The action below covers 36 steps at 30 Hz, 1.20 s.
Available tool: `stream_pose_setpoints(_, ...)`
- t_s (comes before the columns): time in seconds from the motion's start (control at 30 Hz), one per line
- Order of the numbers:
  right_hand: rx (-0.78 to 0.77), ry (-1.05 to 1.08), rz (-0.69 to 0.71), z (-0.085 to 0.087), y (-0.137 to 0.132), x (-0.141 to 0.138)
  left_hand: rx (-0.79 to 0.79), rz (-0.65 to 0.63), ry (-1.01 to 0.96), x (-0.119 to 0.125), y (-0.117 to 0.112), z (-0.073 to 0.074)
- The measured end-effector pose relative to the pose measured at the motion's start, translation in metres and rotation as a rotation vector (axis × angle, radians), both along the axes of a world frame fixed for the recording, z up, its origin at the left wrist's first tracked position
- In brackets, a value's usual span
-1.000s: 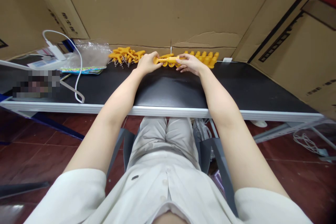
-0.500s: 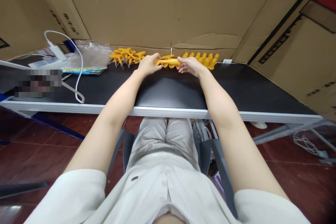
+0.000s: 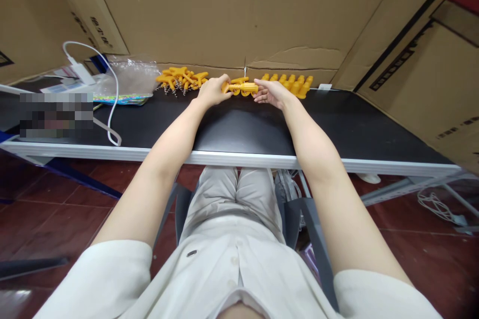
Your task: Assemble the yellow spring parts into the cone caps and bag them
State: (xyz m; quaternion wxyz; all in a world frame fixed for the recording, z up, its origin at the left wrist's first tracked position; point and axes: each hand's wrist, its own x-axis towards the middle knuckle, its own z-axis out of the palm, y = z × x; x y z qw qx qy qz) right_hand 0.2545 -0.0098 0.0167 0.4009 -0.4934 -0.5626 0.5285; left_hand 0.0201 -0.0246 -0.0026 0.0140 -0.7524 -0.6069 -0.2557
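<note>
My left hand (image 3: 214,90) is closed around the handle end of a yellow plastic corkscrew (image 3: 243,87), held level above the black tabletop. The corkscrew's sleeve points right, towards my right hand (image 3: 272,93). That hand is at the sleeve's end with its thumb and fingers apart; whether a fingertip still touches the sleeve is unclear. Behind the held corkscrew, more yellow parts (image 3: 239,80) are partly hidden. Left of my left hand lies a pile of yellow corkscrew handles (image 3: 179,78) with metal spirals. Several yellow sleeves (image 3: 299,84) stand upright beyond my right hand.
A clear plastic bag (image 3: 132,77) and colourful flat packets (image 3: 123,99) lie on the left of the black table (image 3: 239,129). A white cable (image 3: 117,89) loops there beside a blurred patch. Cardboard walls (image 3: 209,15) enclose the back and right.
My right hand has loosened and drawn back slightly from the sleeve, its fingers further apart. My left hand keeps the corkscrew in nearly the same place.
</note>
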Motion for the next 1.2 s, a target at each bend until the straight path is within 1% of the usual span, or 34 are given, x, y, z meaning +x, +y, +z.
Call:
stream_pose_setpoints(0.23,-0.021,0.017,-0.017,0.000,-0.001,-0.001,-0.005,-0.006,-0.022,0.002,-0.001,0.001)
stream_pose_setpoints(0.37,-0.019,0.143,-0.008,0.000,-0.001,-0.003,-0.001,-0.031,-0.016,0.000,0.001,-0.002)
stream_pose_setpoints(0.43,0.011,0.229,-0.019,-0.002,0.004,-0.005,0.028,-0.075,-0.019,-0.004,0.005,-0.005)
stream_pose_setpoints(0.53,0.116,0.320,-0.088,-0.006,0.020,-0.006,0.054,-0.107,-0.033,-0.010,0.010,-0.009)
stream_pose_setpoints(0.6,0.198,0.343,-0.145,-0.008,0.035,-0.006,0.036,-0.059,-0.028,-0.012,0.011,-0.009)
stream_pose_setpoints(0.7,0.323,0.299,-0.207,-0.008,0.056,-0.010,-0.039,0.105,0.032,-0.012,0.007,-0.006)
stream_pose_setpoints(0.77,0.446,0.199,-0.217,-0.006,0.062,-0.016,-0.119,0.202,0.086,-0.012,0.003,-0.004)
stream_pose_setpoints(0.8,0.519,0.115,-0.215,-0.004,0.063,-0.020,-0.159,0.227,0.109,-0.012,0.000,-0.003)
stream_pose_setpoints(0.87,0.660,-0.124,-0.187,0.000,0.058,-0.030,-0.233,0.238,0.142,-0.014,-0.003,-0.002)
stream_pose_setpoints(0.93,0.754,-0.415,-0.128,0.003,0.051,-0.043,-0.292,0.237,0.160,-0.016,-0.003,-0.003)
stream_pose_setpoints(1.0,0.803,-0.661,-0.054,0.004,0.045,-0.057,-0.343,0.247,0.168,-0.019,-0.002,-0.005)
stream_pose_setpoints(1.03,0.826,-0.750,-0.018,0.004,0.043,-0.063,-0.365,0.257,0.169,-0.020,-0.001,-0.005)
stream_pose_setpoints(1.13,0.880,-0.936,0.109,-0.002,0.043,-0.078,-0.410,0.281,0.166,-0.021,-0.001,-0.005)
stream_pose_setpoints(1.2,0.868,-1.051,0.203,-0.008,0.044,-0.084,-0.426,0.292,0.158,-0.022,-0.001,-0.005)
